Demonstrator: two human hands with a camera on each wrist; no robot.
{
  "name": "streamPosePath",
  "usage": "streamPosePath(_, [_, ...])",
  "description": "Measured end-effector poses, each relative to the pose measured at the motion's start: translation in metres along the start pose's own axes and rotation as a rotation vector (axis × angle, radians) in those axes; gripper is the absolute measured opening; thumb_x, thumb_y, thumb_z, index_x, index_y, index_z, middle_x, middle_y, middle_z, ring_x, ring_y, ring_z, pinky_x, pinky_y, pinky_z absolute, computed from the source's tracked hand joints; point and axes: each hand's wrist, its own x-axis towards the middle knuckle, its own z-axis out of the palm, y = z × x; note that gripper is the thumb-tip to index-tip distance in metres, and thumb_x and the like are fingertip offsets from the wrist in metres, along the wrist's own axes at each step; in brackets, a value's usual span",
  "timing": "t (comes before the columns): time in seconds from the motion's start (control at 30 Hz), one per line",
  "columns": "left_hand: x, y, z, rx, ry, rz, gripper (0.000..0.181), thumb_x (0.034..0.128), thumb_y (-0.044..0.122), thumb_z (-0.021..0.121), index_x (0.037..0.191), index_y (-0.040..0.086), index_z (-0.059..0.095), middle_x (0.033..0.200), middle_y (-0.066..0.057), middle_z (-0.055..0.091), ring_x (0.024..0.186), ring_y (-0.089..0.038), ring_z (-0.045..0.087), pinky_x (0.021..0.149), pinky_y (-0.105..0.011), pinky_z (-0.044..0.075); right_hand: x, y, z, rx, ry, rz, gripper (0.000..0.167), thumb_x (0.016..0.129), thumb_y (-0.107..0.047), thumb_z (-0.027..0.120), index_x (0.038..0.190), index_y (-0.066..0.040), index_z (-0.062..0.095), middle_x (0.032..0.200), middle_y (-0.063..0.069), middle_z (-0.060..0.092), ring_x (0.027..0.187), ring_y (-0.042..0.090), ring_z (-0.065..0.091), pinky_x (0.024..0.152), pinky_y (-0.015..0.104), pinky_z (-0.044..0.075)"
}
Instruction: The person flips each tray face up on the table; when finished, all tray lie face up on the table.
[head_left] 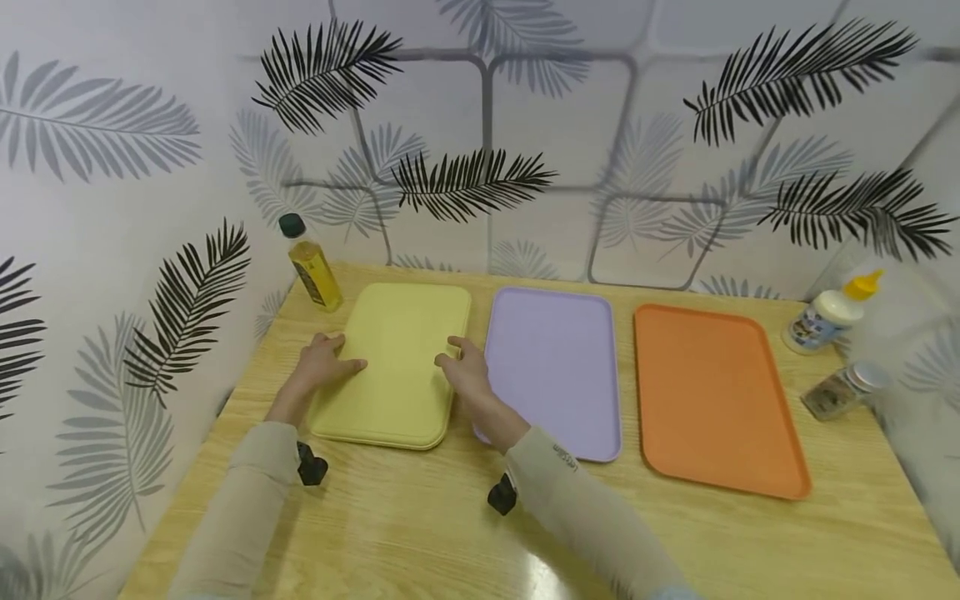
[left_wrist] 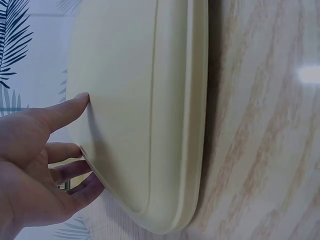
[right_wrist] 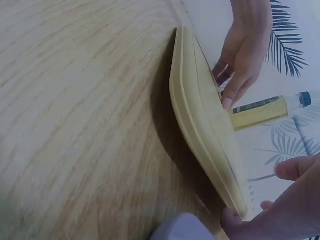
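Observation:
A yellow tray-like piece [head_left: 397, 358] with rounded corners lies on the table's left part. Its side shows a seam and a ledge, and its underside is hidden. My left hand [head_left: 318, 367] holds its left edge, thumb on top and fingers along the rim, as the left wrist view shows. At the opposite edge is my right hand [head_left: 471, 379]. Its fingers touch the rim, while in the right wrist view the thumb stands off the surface. Just right of the piece lies a lilac tray [head_left: 553, 371], partly under my right forearm.
An orange tray [head_left: 712, 400] lies farther right. A bottle of yellow liquid [head_left: 318, 271] stands behind my left hand. Near the right edge are a white glue bottle with a yellow tip [head_left: 825, 321] and a clear jar [head_left: 840, 392]. Patterned wall covering [head_left: 540, 125] borders the wooden table [head_left: 390, 533].

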Motion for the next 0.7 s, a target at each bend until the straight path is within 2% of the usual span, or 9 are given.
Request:
streamPosePath(0.13, [-0.001, 0.002, -0.003, -0.025, -0.013, 0.001, 0.08, 0.0949, 0.03, 0.061, 0.146, -0.014, 0.019, 0.143, -0.039, 0.017, 0.13, -0.06, 0.015, 0.106, -0.067, 0.021, -0.003, -0.005, -0.005, -0.001, 0.004, -0.021, 0.058, 0.09, -0.013, 0.056, 0.144, -0.005, 0.039, 0.156, 0.017, 0.023, 0.143, 0.038, 0.019, 0.112, 0.06, 0.021])
streamPosePath(0.17, [-0.001, 0.002, -0.003, -0.031, -0.016, -0.002, 0.08, 0.0949, 0.031, 0.061, 0.146, -0.014, 0.018, 0.143, -0.039, 0.017, 0.13, -0.06, 0.015, 0.106, -0.067, 0.021, -0.003, -0.005, -0.006, -0.009, 0.009, -0.02, 0.057, 0.089, -0.013, 0.057, 0.143, -0.006, 0.041, 0.155, 0.017, 0.026, 0.136, 0.035, 0.034, 0.109, 0.055, 0.03])
streamPosePath(0.23, [-0.001, 0.0, -0.003, -0.029, -0.021, -0.001, 0.08, 0.0955, 0.031, 0.06, 0.146, -0.014, 0.017, 0.142, -0.04, 0.017, 0.13, -0.06, 0.015, 0.106, -0.067, 0.021, -0.003, -0.005, -0.008, -0.028, 0.021, -0.019, 0.054, 0.089, -0.012, 0.058, 0.141, -0.007, 0.045, 0.152, 0.016, 0.032, 0.128, 0.029, 0.043, 0.105, 0.049, 0.038])
streamPosePath(0.27, [-0.002, 0.0, -0.004, -0.025, -0.02, 0.001, 0.08, 0.096, 0.031, 0.06, 0.146, -0.015, 0.017, 0.141, -0.04, 0.018, 0.129, -0.06, 0.016, 0.106, -0.068, 0.022, -0.002, -0.005, -0.009, -0.032, 0.026, -0.025, 0.053, 0.089, -0.011, 0.058, 0.14, -0.007, 0.047, 0.15, 0.016, 0.036, 0.113, 0.024, 0.053, 0.097, 0.042, 0.045])
streamPosePath(0.33, [-0.002, -0.002, -0.004, -0.022, -0.013, -0.002, 0.079, 0.0969, 0.032, 0.058, 0.145, -0.015, 0.017, 0.14, -0.04, 0.019, 0.129, -0.06, 0.017, 0.106, -0.067, 0.022, -0.001, -0.005, -0.009, -0.056, 0.031, -0.062, 0.05, 0.088, -0.008, 0.057, 0.138, -0.006, 0.049, 0.146, 0.017, 0.041, 0.08, 0.013, 0.056, 0.077, 0.031, 0.051])
streamPosePath(0.4, [-0.002, -0.004, -0.002, -0.034, -0.005, -0.008, 0.078, 0.0979, 0.033, 0.056, 0.146, -0.015, 0.017, 0.141, -0.038, 0.02, 0.129, -0.059, 0.017, 0.106, -0.067, 0.022, 0.001, -0.005, -0.011, -0.1, 0.038, -0.129, 0.05, 0.087, -0.004, 0.057, 0.136, -0.004, 0.051, 0.143, 0.018, 0.045, 0.062, 0.005, 0.051, 0.063, 0.021, 0.05])
streamPosePath(0.47, [-0.001, -0.005, 0.0, -0.027, -0.009, -0.004, 0.079, 0.0989, 0.038, 0.052, 0.146, -0.014, 0.017, 0.142, -0.038, 0.019, 0.13, -0.058, 0.017, 0.106, -0.067, 0.022, 0.002, -0.006, -0.013, -0.148, 0.048, -0.214, 0.05, 0.085, 0.002, 0.057, 0.135, -0.001, 0.051, 0.139, 0.022, 0.048, 0.043, 0.004, 0.034, 0.045, 0.016, 0.04])
streamPosePath(0.6, [0.002, -0.006, 0.007, 0.02, -0.011, 0.017, 0.081, 0.0998, 0.046, 0.046, 0.147, -0.012, 0.017, 0.144, -0.036, 0.02, 0.13, -0.057, 0.02, 0.107, -0.066, 0.023, 0.003, -0.01, -0.017, -0.239, 0.078, -0.327, 0.054, 0.083, 0.007, 0.06, 0.136, 0.001, 0.05, 0.136, 0.025, 0.05, 0.038, 0.004, 0.033, 0.036, 0.014, 0.03])
streamPosePath(0.7, [0.003, -0.007, 0.008, 0.077, 0.014, 0.038, 0.08, 0.1003, 0.048, 0.043, 0.147, -0.012, 0.019, 0.142, -0.037, 0.024, 0.128, -0.057, 0.025, 0.106, -0.065, 0.026, 0.004, -0.016, -0.019, -0.255, 0.074, -0.321, 0.057, 0.083, 0.006, 0.064, 0.138, 0.001, 0.047, 0.136, 0.024, 0.05, 0.047, 0.013, 0.05, 0.043, 0.017, 0.042])
